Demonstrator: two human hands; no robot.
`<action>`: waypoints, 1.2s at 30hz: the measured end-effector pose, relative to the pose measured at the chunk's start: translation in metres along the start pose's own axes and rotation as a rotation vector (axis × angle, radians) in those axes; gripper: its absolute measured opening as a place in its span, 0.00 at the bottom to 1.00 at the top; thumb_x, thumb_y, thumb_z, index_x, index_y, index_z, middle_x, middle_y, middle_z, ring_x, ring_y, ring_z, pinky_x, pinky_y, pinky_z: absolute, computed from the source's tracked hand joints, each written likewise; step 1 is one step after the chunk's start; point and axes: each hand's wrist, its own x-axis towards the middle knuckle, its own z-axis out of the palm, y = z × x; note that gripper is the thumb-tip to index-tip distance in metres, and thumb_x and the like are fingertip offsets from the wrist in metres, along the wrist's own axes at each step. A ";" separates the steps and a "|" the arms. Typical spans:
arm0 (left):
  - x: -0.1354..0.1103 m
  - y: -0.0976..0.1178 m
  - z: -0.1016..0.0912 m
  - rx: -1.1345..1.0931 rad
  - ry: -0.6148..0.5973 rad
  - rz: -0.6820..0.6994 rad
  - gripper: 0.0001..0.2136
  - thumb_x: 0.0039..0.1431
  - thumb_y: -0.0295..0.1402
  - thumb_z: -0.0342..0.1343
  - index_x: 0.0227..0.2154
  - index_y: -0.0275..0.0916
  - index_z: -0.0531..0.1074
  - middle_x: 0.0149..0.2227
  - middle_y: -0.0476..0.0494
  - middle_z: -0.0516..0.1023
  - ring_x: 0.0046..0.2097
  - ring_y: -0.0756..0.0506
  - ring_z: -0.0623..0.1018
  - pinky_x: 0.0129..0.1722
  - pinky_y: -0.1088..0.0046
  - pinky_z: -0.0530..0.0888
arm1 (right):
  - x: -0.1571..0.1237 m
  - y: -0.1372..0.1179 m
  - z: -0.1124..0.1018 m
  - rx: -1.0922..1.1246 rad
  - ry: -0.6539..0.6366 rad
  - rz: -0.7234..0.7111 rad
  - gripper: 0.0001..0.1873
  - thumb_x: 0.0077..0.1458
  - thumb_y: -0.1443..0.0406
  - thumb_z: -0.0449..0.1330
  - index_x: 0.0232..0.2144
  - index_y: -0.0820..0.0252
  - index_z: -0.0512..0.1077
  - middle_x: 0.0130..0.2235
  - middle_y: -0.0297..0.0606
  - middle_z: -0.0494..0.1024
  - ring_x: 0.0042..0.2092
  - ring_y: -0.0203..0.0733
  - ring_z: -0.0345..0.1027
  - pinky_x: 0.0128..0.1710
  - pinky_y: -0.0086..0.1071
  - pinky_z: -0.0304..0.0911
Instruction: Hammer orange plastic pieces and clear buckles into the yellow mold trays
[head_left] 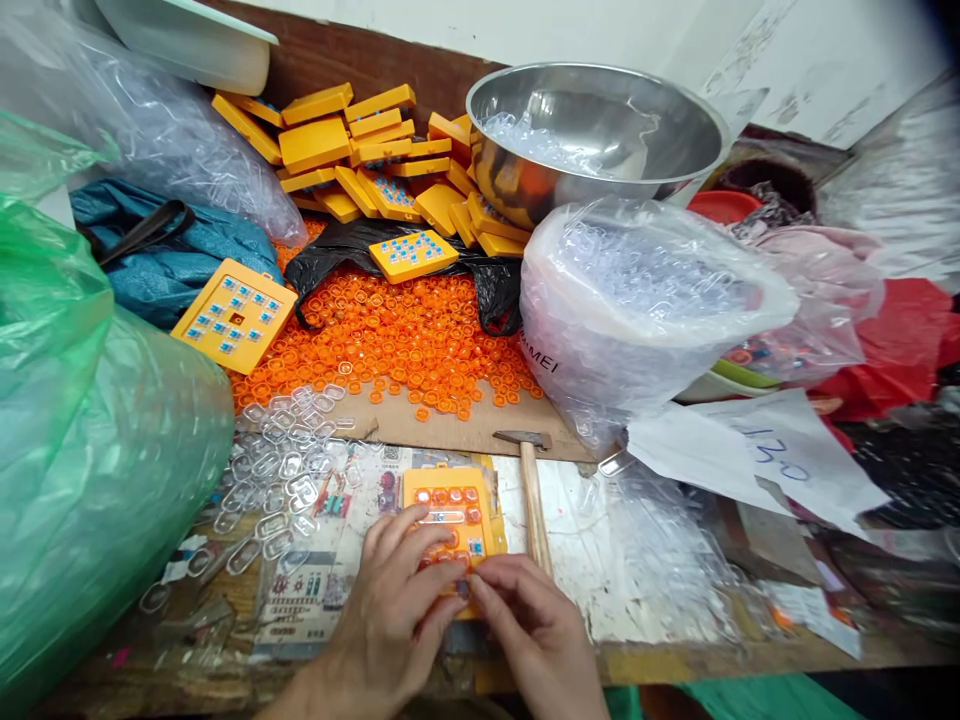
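Working with bunched fingertips of left hand and right hand on the near end of the yellow case, directly underneath; cannot tell whether gripping anything. Probably light, stiff, slick; best held by 2 opposite edges. Readable beyond the right fingers: "MEI" on plastic bag.

Light: bright and quite even.
Steel bowl: bright reflections on inner wall.
Green bag: at left, looks softly blurred.
Right edge: smeared, stretched; far corner dark.
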 end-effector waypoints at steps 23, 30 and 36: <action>-0.013 -0.001 0.008 -0.588 0.245 -0.738 0.26 0.59 0.39 0.59 0.60 0.46 0.65 0.65 0.38 0.63 0.63 0.37 0.68 0.56 0.62 0.74 | 0.010 0.041 -0.013 -0.434 0.012 -0.292 0.23 0.61 0.63 0.57 0.58 0.52 0.68 0.62 0.45 0.67 0.62 0.50 0.61 0.58 0.47 0.63; 0.022 0.004 -0.010 -1.092 0.302 -1.150 0.33 0.47 0.41 0.70 0.55 0.39 0.67 0.60 0.33 0.71 0.58 0.38 0.74 0.53 0.68 0.75 | 0.009 0.035 0.010 0.059 0.058 -0.057 0.23 0.60 0.58 0.59 0.57 0.46 0.67 0.63 0.39 0.67 0.63 0.48 0.61 0.60 0.49 0.60; 0.040 0.020 -0.010 -1.436 0.126 -1.163 0.25 0.46 0.37 0.71 0.47 0.36 0.73 0.47 0.34 0.81 0.46 0.36 0.82 0.47 0.61 0.78 | 0.051 -0.048 -0.032 -0.397 0.108 -0.611 0.19 0.58 0.65 0.62 0.52 0.49 0.72 0.55 0.39 0.76 0.55 0.45 0.71 0.56 0.44 0.67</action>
